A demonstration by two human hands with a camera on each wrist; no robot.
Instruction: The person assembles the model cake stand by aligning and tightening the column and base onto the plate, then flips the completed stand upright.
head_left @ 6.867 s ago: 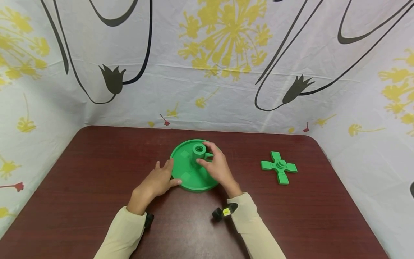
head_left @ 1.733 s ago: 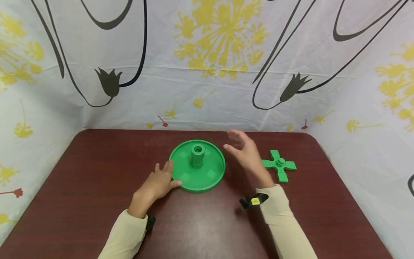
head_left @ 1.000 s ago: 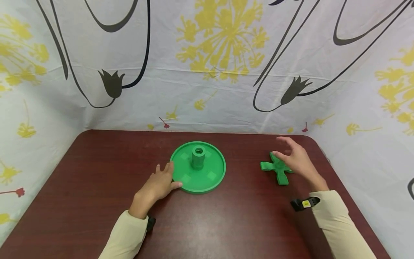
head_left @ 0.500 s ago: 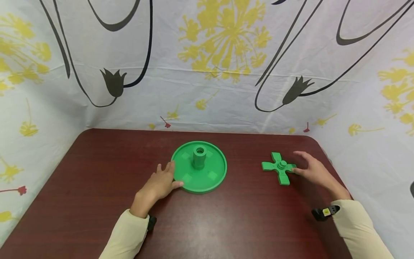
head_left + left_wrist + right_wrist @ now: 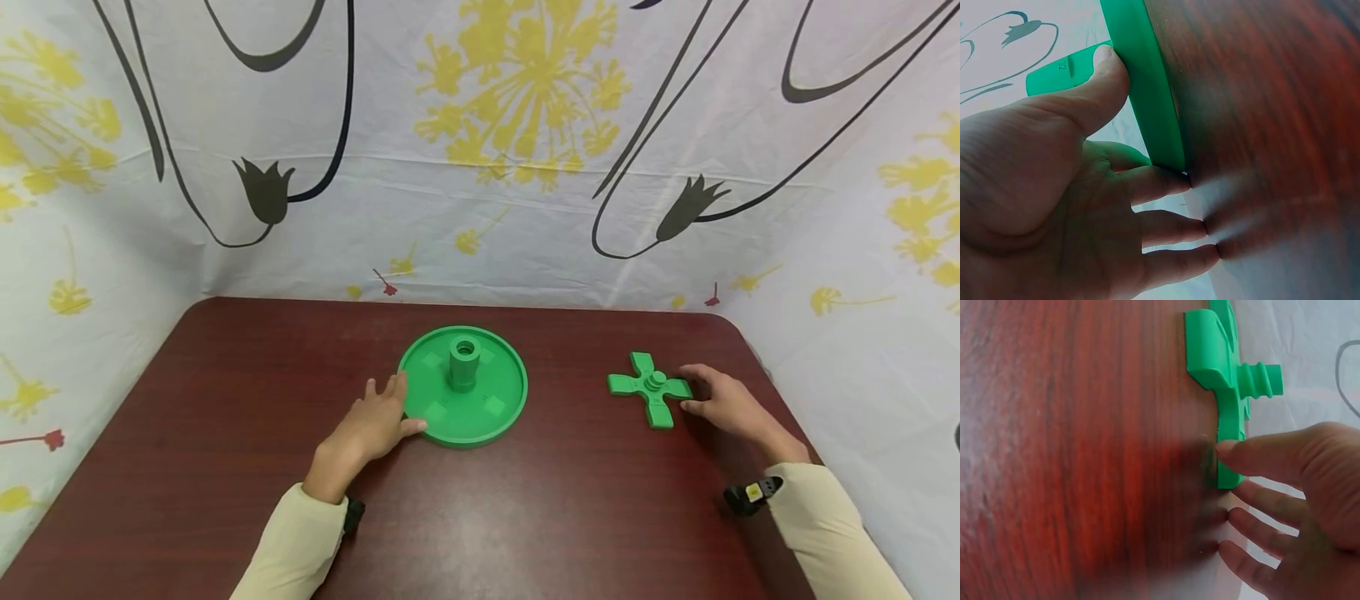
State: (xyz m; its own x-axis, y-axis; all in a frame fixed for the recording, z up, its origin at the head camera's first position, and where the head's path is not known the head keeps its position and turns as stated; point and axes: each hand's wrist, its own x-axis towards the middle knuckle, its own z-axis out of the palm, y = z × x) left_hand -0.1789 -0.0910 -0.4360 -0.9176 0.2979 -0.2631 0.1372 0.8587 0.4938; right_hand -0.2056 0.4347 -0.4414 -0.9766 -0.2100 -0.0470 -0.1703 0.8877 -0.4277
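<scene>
Green disc [image 5: 467,422] flat on dark red-brown surface [image 5: 525,517], hollow post [image 5: 463,373] upright at its middle. Left hand [image 5: 365,423] at disc's left edge: fingers spread, thumb over rim, no clench. Green four-armed cross [image 5: 641,386] lies well right of disc, apart from it; threaded stud [image 5: 1260,380] up at its centre. Right hand [image 5: 726,403] pinches cross's right arm, thumb on near side; other fingers loosely bent, tips near surface. Cream sleeves [image 5: 294,542]. White cloth [image 5: 420,208] with yellow and grey flower prints behind.
</scene>
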